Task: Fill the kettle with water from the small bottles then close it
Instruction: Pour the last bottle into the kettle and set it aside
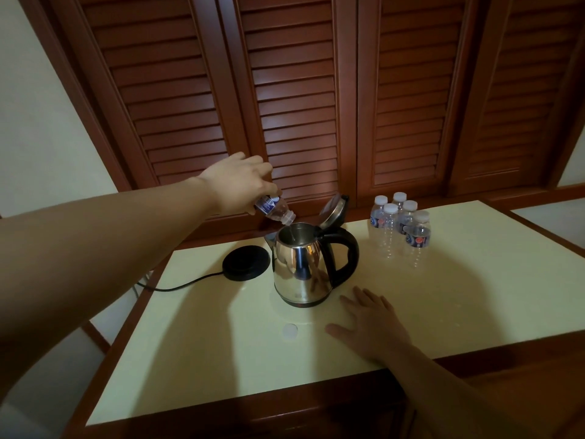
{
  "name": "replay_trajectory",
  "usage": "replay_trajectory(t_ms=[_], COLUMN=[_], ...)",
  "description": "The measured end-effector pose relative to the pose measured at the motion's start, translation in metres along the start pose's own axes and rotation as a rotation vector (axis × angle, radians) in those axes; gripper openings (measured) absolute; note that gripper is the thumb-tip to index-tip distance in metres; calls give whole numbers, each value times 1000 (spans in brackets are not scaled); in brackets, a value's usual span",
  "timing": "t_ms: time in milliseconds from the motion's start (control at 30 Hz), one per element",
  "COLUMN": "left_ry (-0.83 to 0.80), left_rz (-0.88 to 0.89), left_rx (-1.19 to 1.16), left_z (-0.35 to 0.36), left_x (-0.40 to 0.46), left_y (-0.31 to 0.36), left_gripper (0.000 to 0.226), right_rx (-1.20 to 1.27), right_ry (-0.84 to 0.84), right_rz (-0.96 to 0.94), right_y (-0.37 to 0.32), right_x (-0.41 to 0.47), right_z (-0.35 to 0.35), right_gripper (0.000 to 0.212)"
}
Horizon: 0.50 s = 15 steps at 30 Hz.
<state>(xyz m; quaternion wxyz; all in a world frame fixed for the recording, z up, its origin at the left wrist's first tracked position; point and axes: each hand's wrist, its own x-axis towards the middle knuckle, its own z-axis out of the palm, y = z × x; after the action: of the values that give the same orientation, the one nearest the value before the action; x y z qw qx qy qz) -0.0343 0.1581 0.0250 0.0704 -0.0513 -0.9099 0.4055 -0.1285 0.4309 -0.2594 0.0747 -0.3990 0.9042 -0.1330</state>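
Observation:
A steel kettle (300, 269) with a black handle stands in the middle of the pale table (459, 296), its lid (333, 210) hinged up and open. My left hand (237, 182) grips a small water bottle (273, 211) tipped mouth-down over the kettle's opening, and a thin stream of water falls in. My right hand (368, 324) rests flat on the table just in front and to the right of the kettle, fingers spread. A loose white bottle cap (290, 331) lies on the table in front of the kettle.
Several small capped bottles (399, 228) stand grouped at the back right of the table. The black kettle base (246, 263) sits left of the kettle, its cord running off the left edge. Wooden louvred doors (294, 90) rise behind the table.

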Motion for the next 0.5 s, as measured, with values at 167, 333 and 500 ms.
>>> replay_trajectory(t_ms=[167,333,500], left_ry=[-16,-71,-84], left_rz=[-74,-169,-421], left_rx=[-32,-186,-618], left_z=[7,17,30], left_x=[-2,-6,-18], left_y=[4,8,15], left_gripper=[70,71,71], right_rx=[-3,-12,-6], right_ry=[1,-1,1], right_rz=[-5,-8,4], right_y=[0,-1,0], right_x=[-1,-1,0], right_z=[-1,-1,0], right_gripper=[90,90,91])
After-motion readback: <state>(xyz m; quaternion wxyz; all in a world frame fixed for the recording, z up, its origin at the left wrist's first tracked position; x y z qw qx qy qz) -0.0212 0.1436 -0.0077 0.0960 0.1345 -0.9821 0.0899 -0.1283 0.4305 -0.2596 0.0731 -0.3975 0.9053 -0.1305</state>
